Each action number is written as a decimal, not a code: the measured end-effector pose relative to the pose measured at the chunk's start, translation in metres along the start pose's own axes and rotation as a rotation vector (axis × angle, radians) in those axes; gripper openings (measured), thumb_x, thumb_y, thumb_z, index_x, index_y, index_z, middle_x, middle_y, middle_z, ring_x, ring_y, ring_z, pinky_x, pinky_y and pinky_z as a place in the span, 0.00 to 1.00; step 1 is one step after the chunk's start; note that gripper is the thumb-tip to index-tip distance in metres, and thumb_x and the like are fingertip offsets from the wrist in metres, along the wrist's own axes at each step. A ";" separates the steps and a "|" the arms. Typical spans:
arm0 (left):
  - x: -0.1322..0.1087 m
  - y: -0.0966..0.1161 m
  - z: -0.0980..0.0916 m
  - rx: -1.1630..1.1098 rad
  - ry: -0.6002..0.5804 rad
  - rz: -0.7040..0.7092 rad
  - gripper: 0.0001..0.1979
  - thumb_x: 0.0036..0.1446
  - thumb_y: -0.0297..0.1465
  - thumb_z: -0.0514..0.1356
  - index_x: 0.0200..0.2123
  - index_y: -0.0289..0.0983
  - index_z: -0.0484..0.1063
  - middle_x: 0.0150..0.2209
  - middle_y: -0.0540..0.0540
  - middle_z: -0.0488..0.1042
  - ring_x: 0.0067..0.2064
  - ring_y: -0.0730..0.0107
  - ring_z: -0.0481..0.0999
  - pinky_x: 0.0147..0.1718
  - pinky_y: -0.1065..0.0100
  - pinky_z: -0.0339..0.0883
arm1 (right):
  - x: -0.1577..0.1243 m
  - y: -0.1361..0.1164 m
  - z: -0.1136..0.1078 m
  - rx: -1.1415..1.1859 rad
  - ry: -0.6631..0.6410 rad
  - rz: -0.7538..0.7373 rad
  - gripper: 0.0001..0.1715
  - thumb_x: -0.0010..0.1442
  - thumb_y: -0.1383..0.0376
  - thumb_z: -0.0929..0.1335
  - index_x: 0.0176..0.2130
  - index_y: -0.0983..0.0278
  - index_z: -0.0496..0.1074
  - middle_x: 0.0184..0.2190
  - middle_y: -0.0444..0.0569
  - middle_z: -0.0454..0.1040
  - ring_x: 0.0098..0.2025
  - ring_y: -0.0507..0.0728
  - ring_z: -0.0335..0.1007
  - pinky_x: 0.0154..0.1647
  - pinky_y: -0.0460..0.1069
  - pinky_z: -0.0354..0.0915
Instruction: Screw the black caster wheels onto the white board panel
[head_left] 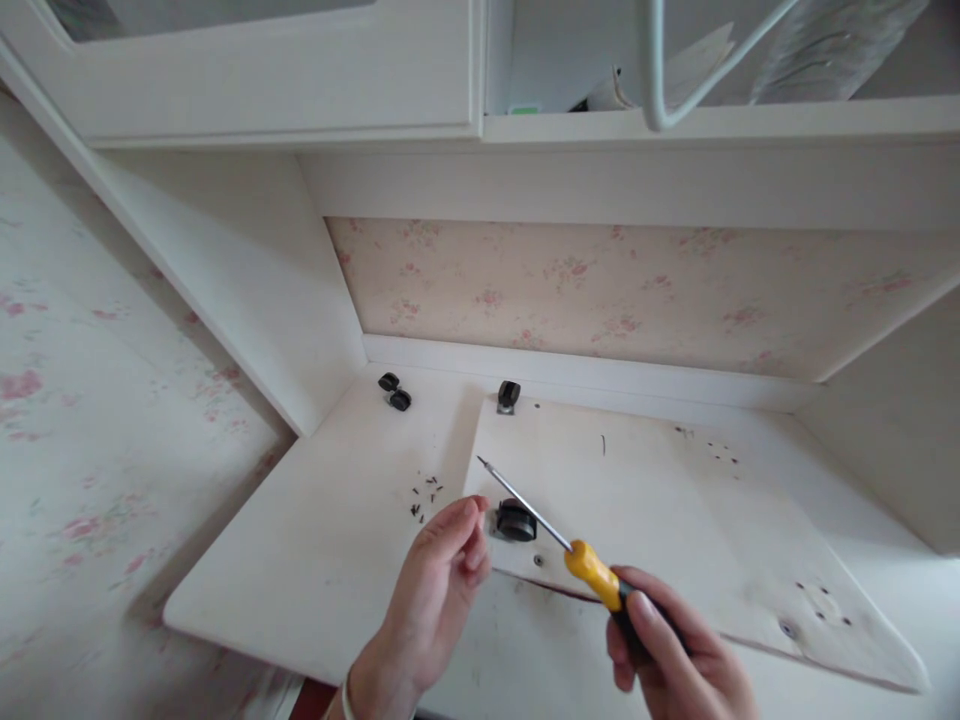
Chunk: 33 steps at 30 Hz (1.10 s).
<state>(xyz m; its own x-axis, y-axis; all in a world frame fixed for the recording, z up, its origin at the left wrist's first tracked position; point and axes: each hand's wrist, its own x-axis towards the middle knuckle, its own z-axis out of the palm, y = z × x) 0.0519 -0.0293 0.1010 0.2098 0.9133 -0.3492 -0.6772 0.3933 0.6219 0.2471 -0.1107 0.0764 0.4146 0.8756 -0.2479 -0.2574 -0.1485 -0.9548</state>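
My right hand [671, 640] is wrapped round the black part of a yellow and black screwdriver [592, 570], whose metal shaft points up and left. The screwdriver's tip hangs just above the fingertips of my left hand [442, 570]. That hand is closed in a pinch, and whatever is between its fingers is too small or hidden to make out. Beside it, a black caster wheel [516, 520] stands on the near left corner of a white board [637, 500]. A second caster [508, 394] is at the board's far left corner. Several small dark screws [424, 492] lie left of the board.
Two loose black casters [395, 392] rest at the back left of the white desk top [300, 570]. Screw holes [823, 604] mark the board's right end. Overhead is a white cabinet [300, 80] with an open shelf [720, 122]; a side panel [225, 250] stands at the left.
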 end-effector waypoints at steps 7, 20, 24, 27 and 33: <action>0.041 0.000 -0.069 0.200 0.246 0.259 0.17 0.46 0.40 0.72 0.34 0.35 0.79 0.35 0.47 0.74 0.24 0.83 0.56 0.21 0.74 0.50 | 0.072 -0.064 -0.006 -0.549 0.020 -0.197 0.31 0.53 0.44 0.73 0.45 0.64 0.78 0.22 0.47 0.76 0.24 0.55 0.71 0.29 0.49 0.68; 0.074 -0.014 -0.138 0.530 0.166 0.149 0.24 0.52 0.50 0.65 0.41 0.36 0.76 0.29 0.52 0.67 0.26 0.76 0.62 0.24 0.72 0.55 | 0.138 -0.098 0.055 -1.103 -0.027 -0.368 0.21 0.60 0.49 0.66 0.41 0.59 0.80 0.21 0.42 0.76 0.23 0.53 0.75 0.29 0.47 0.66; 0.070 -0.016 -0.139 0.570 -0.002 0.121 0.24 0.58 0.51 0.60 0.42 0.36 0.76 0.33 0.49 0.69 0.26 0.76 0.63 0.23 0.71 0.55 | 0.147 -0.097 0.070 -1.147 -0.069 -0.383 0.20 0.61 0.50 0.65 0.40 0.58 0.80 0.21 0.42 0.76 0.23 0.53 0.75 0.28 0.47 0.65; 0.070 -0.016 -0.142 0.577 -0.027 0.112 0.24 0.58 0.51 0.59 0.42 0.35 0.76 0.33 0.49 0.69 0.27 0.75 0.64 0.24 0.71 0.56 | 0.153 -0.095 0.080 -1.131 -0.079 -0.384 0.19 0.61 0.51 0.65 0.40 0.58 0.80 0.21 0.42 0.76 0.24 0.53 0.75 0.27 0.47 0.64; 0.069 -0.013 -0.145 0.558 -0.011 0.099 0.25 0.57 0.52 0.61 0.41 0.35 0.77 0.32 0.49 0.70 0.27 0.74 0.65 0.25 0.70 0.57 | 0.161 -0.088 0.091 -1.115 -0.054 -0.372 0.21 0.61 0.52 0.65 0.43 0.61 0.79 0.20 0.44 0.76 0.25 0.55 0.76 0.28 0.47 0.65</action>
<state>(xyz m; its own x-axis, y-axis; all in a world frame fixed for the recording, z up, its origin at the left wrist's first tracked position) -0.0270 0.0128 -0.0330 0.1733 0.9485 -0.2651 -0.2194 0.2996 0.9285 0.2570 0.0851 0.1351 0.2589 0.9642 0.0578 0.7885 -0.1764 -0.5892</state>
